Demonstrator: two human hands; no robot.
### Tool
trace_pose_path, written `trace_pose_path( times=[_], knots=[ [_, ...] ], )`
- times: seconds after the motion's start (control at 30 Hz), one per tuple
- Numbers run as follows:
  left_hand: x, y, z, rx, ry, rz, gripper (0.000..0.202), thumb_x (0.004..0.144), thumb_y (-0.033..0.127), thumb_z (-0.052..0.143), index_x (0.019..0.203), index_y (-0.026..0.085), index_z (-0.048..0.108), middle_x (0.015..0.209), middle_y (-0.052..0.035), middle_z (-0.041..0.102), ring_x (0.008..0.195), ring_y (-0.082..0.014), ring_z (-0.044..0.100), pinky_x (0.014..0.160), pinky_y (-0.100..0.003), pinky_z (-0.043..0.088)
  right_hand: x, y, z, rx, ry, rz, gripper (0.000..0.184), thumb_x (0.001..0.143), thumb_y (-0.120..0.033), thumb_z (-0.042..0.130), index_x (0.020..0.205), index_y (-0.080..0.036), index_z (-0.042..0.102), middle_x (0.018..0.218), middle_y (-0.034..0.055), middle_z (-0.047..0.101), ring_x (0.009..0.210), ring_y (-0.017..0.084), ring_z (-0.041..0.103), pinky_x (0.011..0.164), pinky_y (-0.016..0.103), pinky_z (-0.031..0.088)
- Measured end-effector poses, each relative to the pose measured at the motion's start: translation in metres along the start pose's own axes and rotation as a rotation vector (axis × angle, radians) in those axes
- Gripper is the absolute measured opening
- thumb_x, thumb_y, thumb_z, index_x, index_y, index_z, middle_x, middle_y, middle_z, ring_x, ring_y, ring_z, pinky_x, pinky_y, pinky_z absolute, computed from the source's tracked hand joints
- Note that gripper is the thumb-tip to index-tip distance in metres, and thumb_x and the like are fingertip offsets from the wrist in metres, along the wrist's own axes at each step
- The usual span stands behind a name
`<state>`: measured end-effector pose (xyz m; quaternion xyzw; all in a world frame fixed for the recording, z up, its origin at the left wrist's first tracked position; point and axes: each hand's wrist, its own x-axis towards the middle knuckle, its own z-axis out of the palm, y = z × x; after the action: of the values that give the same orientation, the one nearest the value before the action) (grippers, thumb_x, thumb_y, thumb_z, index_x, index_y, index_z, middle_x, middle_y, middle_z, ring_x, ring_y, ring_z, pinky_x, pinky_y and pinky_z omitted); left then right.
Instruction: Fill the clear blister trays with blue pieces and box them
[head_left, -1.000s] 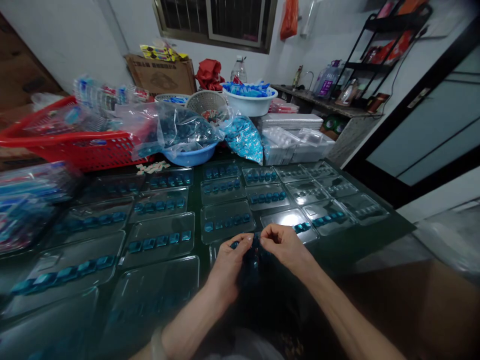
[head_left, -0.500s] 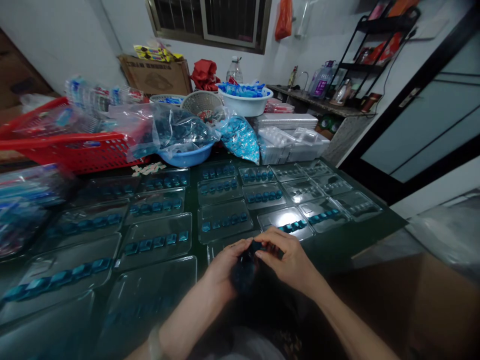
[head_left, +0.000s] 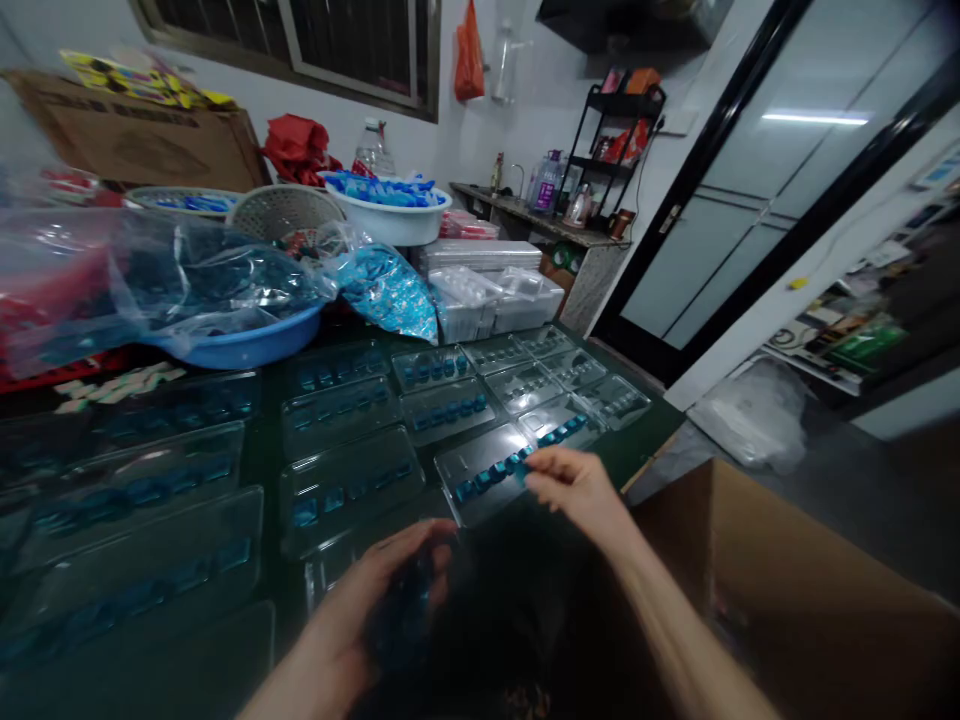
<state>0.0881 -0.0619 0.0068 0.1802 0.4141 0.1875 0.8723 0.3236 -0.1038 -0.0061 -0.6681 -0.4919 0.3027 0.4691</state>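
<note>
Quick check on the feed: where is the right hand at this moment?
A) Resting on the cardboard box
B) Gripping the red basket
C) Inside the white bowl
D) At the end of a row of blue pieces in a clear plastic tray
D. The fingertips of the right hand are at the end of the row of blue pieces in the clear plastic tray.
</note>
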Motion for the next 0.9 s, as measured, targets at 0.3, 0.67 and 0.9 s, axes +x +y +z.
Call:
trace_pose_path(
  times=[0.3, 0.67, 0.9],
  knots=[
    [0.004, 0.005, -0.008, -0.018, 0.125, 0.001, 0.026, 0.064, 0.025, 0.066, 0.086, 0.014, 0.059, 0.071, -0.0017, 0.056, 0.052, -0.0101, 0.053, 0.043, -0.019, 0.039, 0.080, 0.076, -0.122, -0.319, 0.447, 0.120, 0.030, 0.058, -0.037, 0.060, 0.073, -0.011, 0.063, 0.054, 0.0046, 0.059, 0.049, 0.014, 0.053, 0.047, 0.025, 0.040],
    [0.006, 0.007, -0.005, -0.010, 0.237, 0.017, 0.031, 0.060, 0.023, 0.070, 0.087, 0.013, 0.060, 0.073, -0.0038, 0.060, 0.058, -0.0134, 0.059, 0.048, -0.021, 0.045, 0.103, 0.103, -0.119, -0.633, 0.304, 0.145, 0.019, 0.069, -0.029, 0.058, 0.078, -0.012, 0.062, 0.064, 0.0008, 0.061, 0.056, 0.012, 0.055, 0.055, 0.024, 0.041],
    [0.006, 0.008, -0.008, -0.020, 0.195, 0.024, 0.025, 0.062, 0.022, 0.067, 0.085, 0.014, 0.060, 0.070, -0.0037, 0.060, 0.056, -0.0141, 0.060, 0.044, -0.020, 0.043, 0.109, 0.106, -0.109, -0.812, 0.269, 0.209, 0.021, 0.081, -0.032, 0.049, 0.082, -0.012, 0.056, 0.078, 0.0010, 0.058, 0.069, 0.011, 0.055, 0.065, 0.029, 0.046]
  ],
)
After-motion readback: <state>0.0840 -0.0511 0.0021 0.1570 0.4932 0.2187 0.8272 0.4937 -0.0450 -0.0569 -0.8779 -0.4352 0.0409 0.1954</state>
